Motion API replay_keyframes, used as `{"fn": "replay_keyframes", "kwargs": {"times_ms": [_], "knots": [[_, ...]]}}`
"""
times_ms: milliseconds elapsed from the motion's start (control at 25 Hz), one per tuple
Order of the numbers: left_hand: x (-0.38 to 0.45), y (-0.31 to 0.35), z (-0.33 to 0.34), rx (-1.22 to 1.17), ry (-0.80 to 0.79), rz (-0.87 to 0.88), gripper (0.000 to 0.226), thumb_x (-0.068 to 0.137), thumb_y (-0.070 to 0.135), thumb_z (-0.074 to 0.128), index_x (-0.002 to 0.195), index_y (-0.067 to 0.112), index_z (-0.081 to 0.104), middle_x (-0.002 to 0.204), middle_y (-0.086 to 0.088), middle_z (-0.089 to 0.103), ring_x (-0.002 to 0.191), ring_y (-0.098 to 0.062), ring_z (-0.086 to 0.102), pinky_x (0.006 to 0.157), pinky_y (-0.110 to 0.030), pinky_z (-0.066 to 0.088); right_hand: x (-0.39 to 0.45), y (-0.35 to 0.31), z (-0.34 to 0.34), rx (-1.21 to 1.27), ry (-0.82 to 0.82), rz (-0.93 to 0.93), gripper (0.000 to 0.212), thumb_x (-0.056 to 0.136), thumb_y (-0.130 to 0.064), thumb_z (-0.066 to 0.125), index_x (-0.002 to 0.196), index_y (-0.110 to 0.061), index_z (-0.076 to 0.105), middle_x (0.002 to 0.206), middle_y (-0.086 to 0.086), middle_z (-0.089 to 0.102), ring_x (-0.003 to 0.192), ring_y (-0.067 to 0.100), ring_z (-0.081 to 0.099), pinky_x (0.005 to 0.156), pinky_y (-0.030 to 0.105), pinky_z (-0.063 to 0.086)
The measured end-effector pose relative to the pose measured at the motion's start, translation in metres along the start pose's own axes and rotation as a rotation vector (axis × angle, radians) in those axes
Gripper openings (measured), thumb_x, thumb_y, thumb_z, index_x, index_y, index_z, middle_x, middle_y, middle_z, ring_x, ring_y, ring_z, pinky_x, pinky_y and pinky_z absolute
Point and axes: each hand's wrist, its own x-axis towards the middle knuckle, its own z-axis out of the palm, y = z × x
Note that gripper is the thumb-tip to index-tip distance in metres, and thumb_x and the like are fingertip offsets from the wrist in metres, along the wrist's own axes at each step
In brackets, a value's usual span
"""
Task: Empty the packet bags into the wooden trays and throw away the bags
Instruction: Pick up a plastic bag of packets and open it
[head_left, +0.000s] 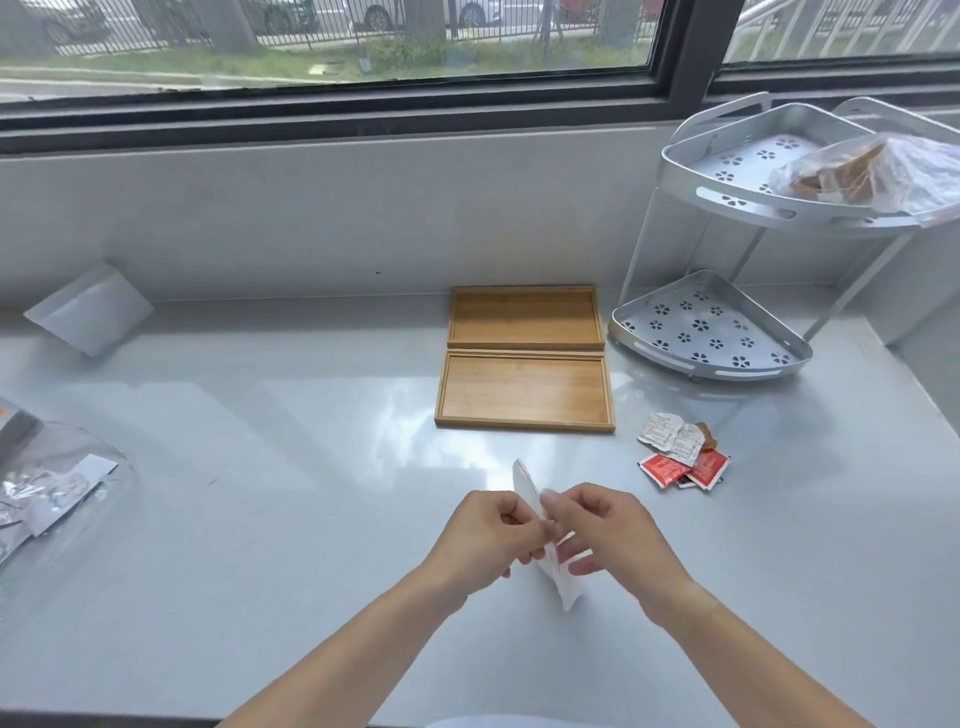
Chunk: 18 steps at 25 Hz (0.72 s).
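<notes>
Nearest, above the grey table (260, 545), the left hand (485, 535) and right hand (602, 525) each pinched the top edge of one white packet bag (558, 577), held upright between them; fingers hid its middle. Right of the hands lay loose red and white sachets (680, 454). At far left, a clear plastic bag (49, 493) held silvery packets. Beyond, two wooden trays (524, 389) sat touching, long sides together, both bare. Beside them stood a two-tier metal rack (711, 332), a bagged item on its upper shelf.
</notes>
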Motion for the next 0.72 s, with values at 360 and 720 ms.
{"fn": "replay_keyframes", "kwargs": {"times_ms": [360, 720], "knots": [[0.002, -0.004, -0.005, -0.006, -0.121, 0.055, 0.013, 0.08, 0.029, 0.072, 0.073, 0.02, 0.065, 0.067, 0.005, 0.071, 0.064, -0.007, 0.062, 0.057, -0.021, 0.044, 0.006, -0.009, -0.016, -0.126, -0.184, 0.059, 0.017, 0.088, -0.024, 0.068, 0.085, -0.007, 0.068, 0.082, 0.01, 0.077, 0.075, 0.018, 0.075, 0.053, 0.025, 0.053], [-0.005, -0.006, -0.002, 0.033, -0.041, 0.1, 0.014, 0.081, 0.029, 0.066, 0.07, 0.02, 0.062, 0.065, 0.009, 0.065, 0.064, -0.007, 0.057, 0.056, -0.017, 0.042, 0.003, -0.009, -0.018, -0.43, -0.214, -0.003, 0.015, 0.084, -0.029, 0.059, 0.076, -0.017, 0.063, 0.062, -0.008, 0.068, 0.057, 0.006, 0.063, 0.046, 0.021, 0.046]]}}
